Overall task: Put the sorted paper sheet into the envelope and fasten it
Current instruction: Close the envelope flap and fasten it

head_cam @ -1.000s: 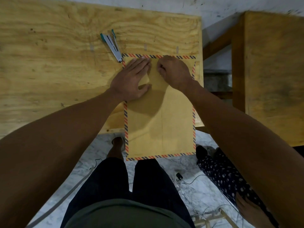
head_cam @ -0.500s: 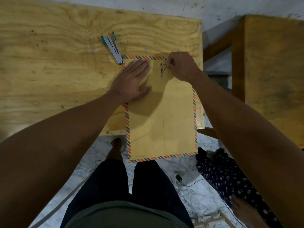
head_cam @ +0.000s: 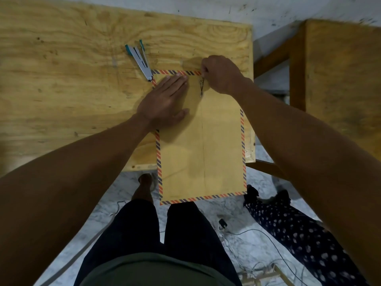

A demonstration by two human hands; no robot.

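Note:
A brown envelope [head_cam: 206,145] with a red-and-blue striped border lies flap end away from me on the plywood table [head_cam: 72,89], its near end hanging over the table edge. My left hand [head_cam: 165,102] presses flat on its upper left part, fingers straight. My right hand [head_cam: 220,75] pinches a thin string [head_cam: 201,87] at the envelope's top edge; the string runs down to a small fastener on the envelope. No paper sheet is visible.
An open stapler [head_cam: 140,60] with teal ends lies on the table, touching the envelope's top left corner. A second wooden table [head_cam: 346,79] stands to the right. Below are my legs, a spotted cloth [head_cam: 299,234] and cables on the marble floor.
My right hand has moved from the middle of the flap up to the top edge, drawing the string out taut. The left hand has stayed pressed in place.

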